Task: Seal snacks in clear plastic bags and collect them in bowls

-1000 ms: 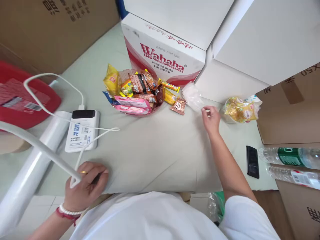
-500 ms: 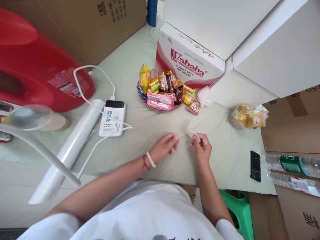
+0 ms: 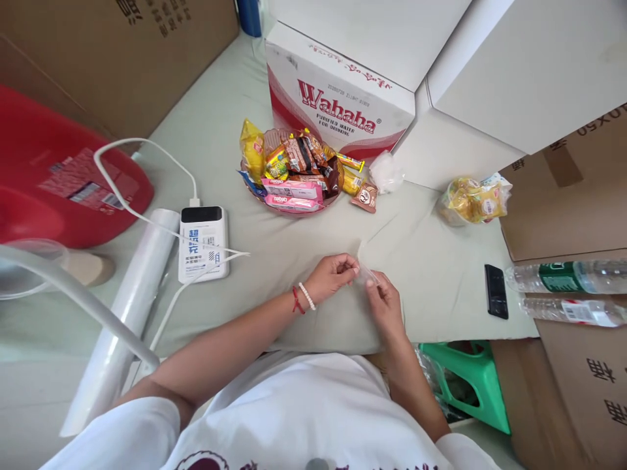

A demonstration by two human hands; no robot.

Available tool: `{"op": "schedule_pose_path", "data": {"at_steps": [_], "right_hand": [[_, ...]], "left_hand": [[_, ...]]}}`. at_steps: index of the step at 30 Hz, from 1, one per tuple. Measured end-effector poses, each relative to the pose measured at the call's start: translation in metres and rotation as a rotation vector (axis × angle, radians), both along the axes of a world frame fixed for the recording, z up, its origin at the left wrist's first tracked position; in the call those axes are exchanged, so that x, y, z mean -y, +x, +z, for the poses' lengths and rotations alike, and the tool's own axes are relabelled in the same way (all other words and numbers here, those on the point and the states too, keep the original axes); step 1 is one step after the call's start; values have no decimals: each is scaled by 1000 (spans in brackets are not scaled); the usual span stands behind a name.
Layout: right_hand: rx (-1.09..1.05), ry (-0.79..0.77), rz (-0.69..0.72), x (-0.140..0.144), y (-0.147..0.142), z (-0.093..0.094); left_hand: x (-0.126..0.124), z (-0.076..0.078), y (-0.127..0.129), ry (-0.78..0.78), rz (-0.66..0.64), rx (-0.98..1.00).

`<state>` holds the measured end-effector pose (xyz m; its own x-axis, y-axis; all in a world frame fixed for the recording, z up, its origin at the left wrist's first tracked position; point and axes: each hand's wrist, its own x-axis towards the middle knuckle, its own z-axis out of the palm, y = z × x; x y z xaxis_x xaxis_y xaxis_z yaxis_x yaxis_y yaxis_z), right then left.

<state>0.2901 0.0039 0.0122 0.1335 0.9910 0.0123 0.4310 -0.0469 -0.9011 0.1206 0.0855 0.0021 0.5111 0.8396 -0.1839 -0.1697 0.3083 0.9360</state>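
Observation:
A thin clear plastic bag (image 3: 365,271) is pinched between both my hands just above the pale green table cover (image 3: 294,241). My left hand (image 3: 333,274), with a red and a white bracelet at the wrist, grips its left side. My right hand (image 3: 385,303) holds its right side. Behind them a round basket of snack packets (image 3: 294,176) stands in front of a Wahaha water carton (image 3: 337,98). A small brown snack packet (image 3: 365,197) and a crumpled stack of clear bags (image 3: 386,173) lie beside the basket.
A white power bank (image 3: 202,243) with cables and a roll of plastic film (image 3: 127,313) lie at the left, near a red container (image 3: 49,176). A bag of yellow snacks (image 3: 473,199), a black phone (image 3: 496,291) and two water bottles (image 3: 568,290) are at the right. Cardboard boxes surround the table.
My right hand drew a clear bag from the stack near the carton toward me. My left hand left the table's front edge and joined it on the bag.

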Motion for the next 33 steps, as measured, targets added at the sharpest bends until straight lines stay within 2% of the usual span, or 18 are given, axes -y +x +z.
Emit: {"op": "schedule_pose_path", "data": {"at_steps": [3, 8, 11, 13, 16, 19, 21, 23, 26, 29, 31, 33], "right_hand": [[76, 79, -2, -11, -3, -4], [260, 146, 24, -11, -8, -8], [143, 77, 115, -8, -12, -2], [24, 23, 106, -9, -13, 3], [-191, -52, -94, -15, -10, 8], [-562, -137, -342, -24, 4, 14], [-761, -182, -436, -26, 19, 20], [-812, -236, -468, -23, 33, 24], [-626, -244, -499, -8, 48, 29], [-218, -48, -502, 5, 54, 36], [133, 134, -395, 4, 50, 41], [462, 264, -168, -6, 40, 45]], "left_hand": [[2, 1, 2, -22, -28, -1], [-1, 0, 0, -78, 56, 23], [-4, -1, -1, -61, 88, 23], [-5, -3, 0, -12, 89, 4], [-6, -4, -1, 50, 76, -4], [-10, -4, -3, -5, 104, 61], [-14, -4, -6, -74, 127, 118], [-17, -3, -9, -139, 142, 180], [-18, -4, -9, -179, 141, 268], [-15, -6, -8, -103, 120, 271], [-13, -6, -7, 17, 113, 202], [-10, -6, -7, 157, 90, 121]]}}
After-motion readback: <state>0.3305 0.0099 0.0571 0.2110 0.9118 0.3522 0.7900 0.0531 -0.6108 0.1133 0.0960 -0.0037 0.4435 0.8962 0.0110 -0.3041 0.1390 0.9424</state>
